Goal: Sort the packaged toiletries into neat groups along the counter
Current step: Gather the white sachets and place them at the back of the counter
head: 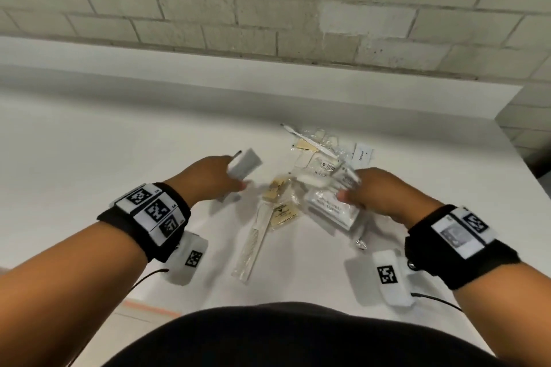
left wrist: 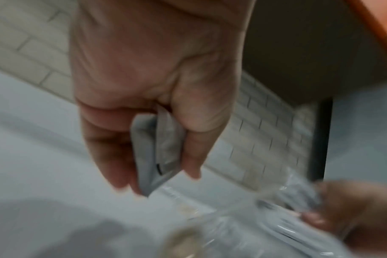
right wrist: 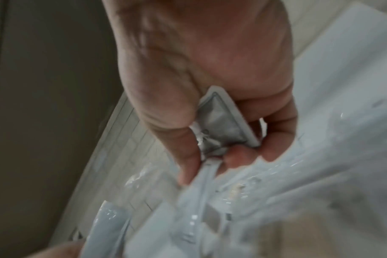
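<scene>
Left hand: grips white sachets, left of the pile.
Right hand: pinches clear packets over the pile, near the counter right edge.

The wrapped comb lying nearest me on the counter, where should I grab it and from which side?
Pinch the comb near its lower end, coming from above with fingers across its narrow width. It lies flat and long, and that end sits clear on the counter, while its upper end touches the tan packets.
</scene>
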